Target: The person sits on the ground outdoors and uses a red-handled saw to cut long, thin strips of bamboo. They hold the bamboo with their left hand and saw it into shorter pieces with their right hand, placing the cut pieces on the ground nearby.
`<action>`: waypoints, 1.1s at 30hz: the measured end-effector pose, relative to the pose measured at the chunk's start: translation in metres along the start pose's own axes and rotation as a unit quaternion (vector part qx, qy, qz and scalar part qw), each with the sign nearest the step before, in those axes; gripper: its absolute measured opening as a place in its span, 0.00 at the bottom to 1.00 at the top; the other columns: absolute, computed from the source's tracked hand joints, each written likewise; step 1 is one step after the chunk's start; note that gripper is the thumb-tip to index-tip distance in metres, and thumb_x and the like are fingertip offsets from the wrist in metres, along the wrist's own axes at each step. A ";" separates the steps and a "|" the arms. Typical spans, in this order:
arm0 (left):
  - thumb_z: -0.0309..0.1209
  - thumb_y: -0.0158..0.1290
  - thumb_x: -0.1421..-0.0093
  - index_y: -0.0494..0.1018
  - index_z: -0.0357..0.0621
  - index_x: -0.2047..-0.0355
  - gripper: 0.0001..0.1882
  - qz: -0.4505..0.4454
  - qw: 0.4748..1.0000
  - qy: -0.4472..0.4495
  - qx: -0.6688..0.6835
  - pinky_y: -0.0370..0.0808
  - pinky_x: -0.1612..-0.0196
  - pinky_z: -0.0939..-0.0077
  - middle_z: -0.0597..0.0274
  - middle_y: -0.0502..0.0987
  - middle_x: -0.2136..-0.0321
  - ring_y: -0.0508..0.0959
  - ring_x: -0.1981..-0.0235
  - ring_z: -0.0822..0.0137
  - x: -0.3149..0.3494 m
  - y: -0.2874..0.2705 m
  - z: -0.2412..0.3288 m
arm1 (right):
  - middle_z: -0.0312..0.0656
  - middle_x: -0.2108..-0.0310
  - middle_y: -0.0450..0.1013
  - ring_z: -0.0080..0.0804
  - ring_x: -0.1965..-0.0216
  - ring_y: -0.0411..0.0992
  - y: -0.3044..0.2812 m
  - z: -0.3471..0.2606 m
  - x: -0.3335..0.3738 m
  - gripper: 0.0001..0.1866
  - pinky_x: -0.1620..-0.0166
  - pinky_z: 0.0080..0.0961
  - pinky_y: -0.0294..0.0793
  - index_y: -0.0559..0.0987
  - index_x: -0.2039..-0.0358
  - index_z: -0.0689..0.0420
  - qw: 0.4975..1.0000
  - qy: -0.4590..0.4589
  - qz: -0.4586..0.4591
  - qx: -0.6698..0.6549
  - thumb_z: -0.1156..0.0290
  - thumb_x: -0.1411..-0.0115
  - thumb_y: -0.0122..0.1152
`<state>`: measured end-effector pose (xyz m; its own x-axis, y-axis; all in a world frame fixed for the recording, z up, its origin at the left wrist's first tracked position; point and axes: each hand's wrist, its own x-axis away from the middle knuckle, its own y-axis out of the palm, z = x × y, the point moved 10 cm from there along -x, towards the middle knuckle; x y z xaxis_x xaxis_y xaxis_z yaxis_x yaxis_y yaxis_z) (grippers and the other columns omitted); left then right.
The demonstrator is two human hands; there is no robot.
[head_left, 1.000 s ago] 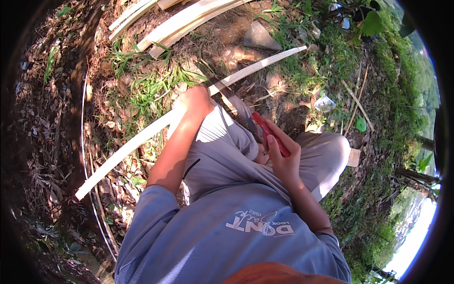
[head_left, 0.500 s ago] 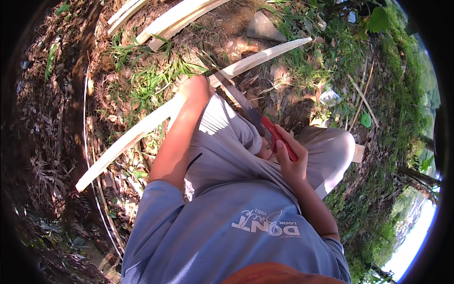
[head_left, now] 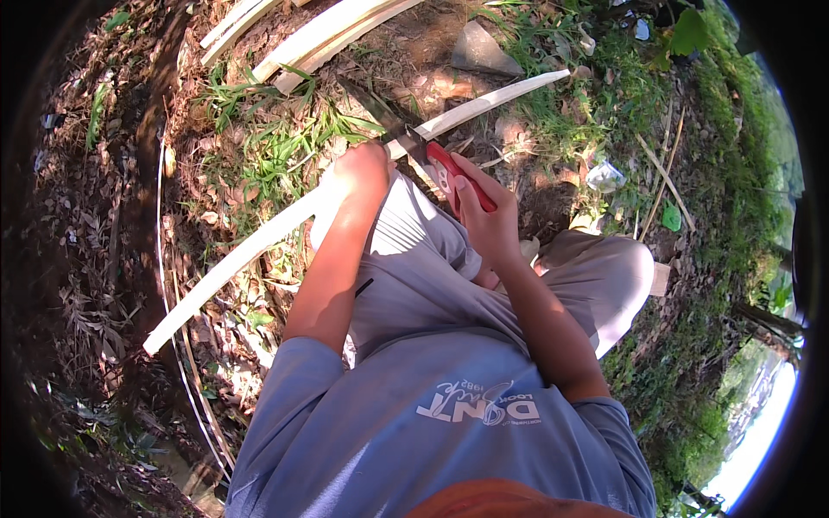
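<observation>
A long pale strip of wood (head_left: 246,255) slants across in front of me, its far end up to the right. My left hand (head_left: 358,173) is closed around it near its middle, beside my bent knee. In my right hand (head_left: 490,216) is the red handle of a hand saw (head_left: 393,125). The dark blade lies across the strip, just right of my left hand, and its tip reaches past the strip toward the grass. Whether the blade has cut into the wood cannot be made out.
More split wood pieces (head_left: 332,34) lie at the far left. A grey stone (head_left: 484,50) sits beyond the strip. Thin sticks (head_left: 665,186), a crumpled clear plastic piece (head_left: 604,178) and a green scrap (head_left: 671,217) are on the right. Grass and dry leaves cover the ground.
My right hand has pushed the saw forward and to the left, so the handle is now close to the strip. My left hand keeps its grip on the wood, nearly still.
</observation>
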<state>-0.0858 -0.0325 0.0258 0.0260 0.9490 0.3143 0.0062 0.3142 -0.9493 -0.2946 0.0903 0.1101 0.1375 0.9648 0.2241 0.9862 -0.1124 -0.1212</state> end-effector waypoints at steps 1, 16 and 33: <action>0.46 0.66 0.36 0.87 0.50 0.59 0.15 -0.030 0.999 0.027 -0.007 0.86 0.54 0.58 0.57 0.89 0.58 0.90 0.54 0.54 0.000 -0.007 0.003 | 0.42 0.56 0.84 0.19 0.58 0.77 0.002 0.000 -0.003 0.20 0.53 0.19 0.78 0.80 0.35 0.63 1.000 -0.017 0.009 -0.016 0.72 0.25 0.62; 0.59 0.73 0.48 0.88 0.44 0.58 0.31 -0.122 0.991 0.042 0.044 0.83 0.51 0.54 0.49 0.89 0.60 0.89 0.56 0.48 -0.022 -0.001 -0.016 | 0.47 0.51 0.85 0.21 0.54 0.79 -0.080 -0.034 0.132 0.21 0.48 0.21 0.77 0.78 0.34 0.63 0.995 0.026 0.011 0.100 0.73 0.25 0.60; 0.66 0.73 0.51 0.87 0.34 0.64 0.40 -0.214 0.943 0.165 0.193 0.78 0.55 0.58 0.50 0.87 0.68 0.84 0.66 0.54 -0.065 0.029 -0.020 | 0.41 0.58 0.85 0.16 0.62 0.75 -0.081 -0.018 0.142 0.20 0.56 0.18 0.76 0.80 0.35 0.60 0.997 0.053 0.046 0.041 0.73 0.25 0.62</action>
<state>-0.0669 -0.0850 -0.0225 0.4139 0.6926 0.5908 -0.2753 0.7138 -0.6439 -0.3532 0.2324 0.1694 0.2405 0.9205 0.3080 0.9588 -0.1758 -0.2232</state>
